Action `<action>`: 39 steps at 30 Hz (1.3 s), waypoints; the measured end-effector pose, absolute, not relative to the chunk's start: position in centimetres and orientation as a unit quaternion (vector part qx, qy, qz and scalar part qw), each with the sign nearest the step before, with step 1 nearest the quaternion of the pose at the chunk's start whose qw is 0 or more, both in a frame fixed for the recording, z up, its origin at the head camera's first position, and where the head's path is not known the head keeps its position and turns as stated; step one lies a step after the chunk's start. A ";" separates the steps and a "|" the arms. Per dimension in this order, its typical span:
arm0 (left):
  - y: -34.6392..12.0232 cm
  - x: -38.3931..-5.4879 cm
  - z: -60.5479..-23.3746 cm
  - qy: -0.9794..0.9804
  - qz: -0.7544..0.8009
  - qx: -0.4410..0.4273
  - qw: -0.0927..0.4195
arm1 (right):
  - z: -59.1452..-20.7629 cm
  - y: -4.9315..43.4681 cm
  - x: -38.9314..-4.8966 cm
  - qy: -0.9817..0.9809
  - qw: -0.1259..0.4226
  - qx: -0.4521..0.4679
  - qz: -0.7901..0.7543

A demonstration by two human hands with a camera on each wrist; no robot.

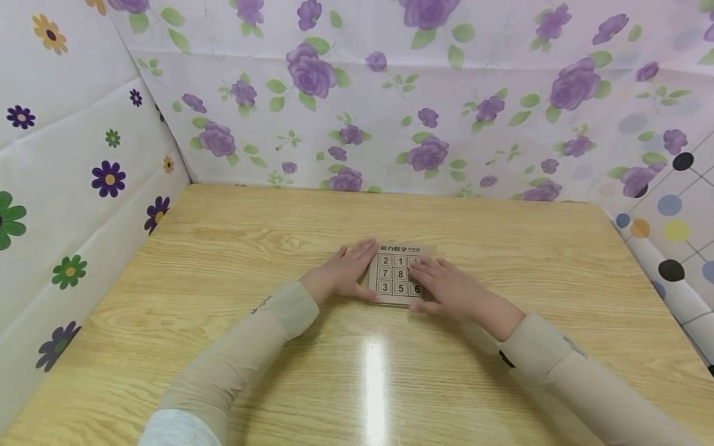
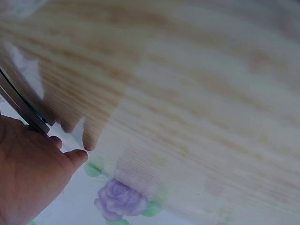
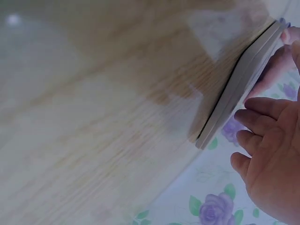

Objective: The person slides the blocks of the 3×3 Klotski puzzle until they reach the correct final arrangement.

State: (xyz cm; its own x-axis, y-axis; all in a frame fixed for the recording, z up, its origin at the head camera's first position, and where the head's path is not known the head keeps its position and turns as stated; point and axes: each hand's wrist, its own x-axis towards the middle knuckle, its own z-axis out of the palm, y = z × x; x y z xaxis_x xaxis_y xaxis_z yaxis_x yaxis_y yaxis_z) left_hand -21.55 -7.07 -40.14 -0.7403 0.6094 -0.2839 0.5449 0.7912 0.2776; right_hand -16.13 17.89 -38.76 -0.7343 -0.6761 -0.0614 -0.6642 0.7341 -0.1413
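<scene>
A flat number-tile puzzle board (image 1: 400,274) lies on the wooden table, with numbered square tiles in a grid and dark lettering along its top. My left hand (image 1: 341,272) rests against the left side, its fingers stretched along the upper left edge and thumb at the lower left corner. Over the right-hand column of tiles reaches my right hand (image 1: 454,291), fingers extended onto the tiles and thumb near the lower right edge. Those fingers cover part of that column. In the right wrist view the board's side edge (image 3: 234,89) shows beside the right hand (image 3: 276,140).
The light wooden table (image 1: 502,235) is glossy and reflects a bright streak in front of the board. A sheet with purple roses (image 1: 312,71) hangs behind it. Flower-patterned (image 1: 108,178) and dotted (image 1: 669,204) sheets stand at the left and right sides.
</scene>
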 end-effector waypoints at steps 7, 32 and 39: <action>-7.1 -21.7 -40.3 0.927 0.093 0.308 0.191 | -38.5 18.6 -14.2 0.921 0.056 -0.381 -0.057; -7.0 -21.6 -40.4 0.928 0.097 0.308 0.185 | -38.6 17.9 -15.2 0.922 0.040 -0.384 -0.014; -7.1 -21.7 -40.4 0.929 0.090 0.309 0.184 | -38.9 16.9 -14.2 0.907 0.060 -0.415 -0.033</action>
State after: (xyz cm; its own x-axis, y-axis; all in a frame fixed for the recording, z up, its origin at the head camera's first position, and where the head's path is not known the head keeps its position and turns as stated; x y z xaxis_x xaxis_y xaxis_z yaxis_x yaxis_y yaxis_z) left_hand -21.69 -7.06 -40.43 -0.7420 0.6067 -0.2852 0.5402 0.7931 0.2815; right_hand -14.17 16.89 -38.87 -0.6489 -0.7565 -0.0816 -0.7487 0.6540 -0.1088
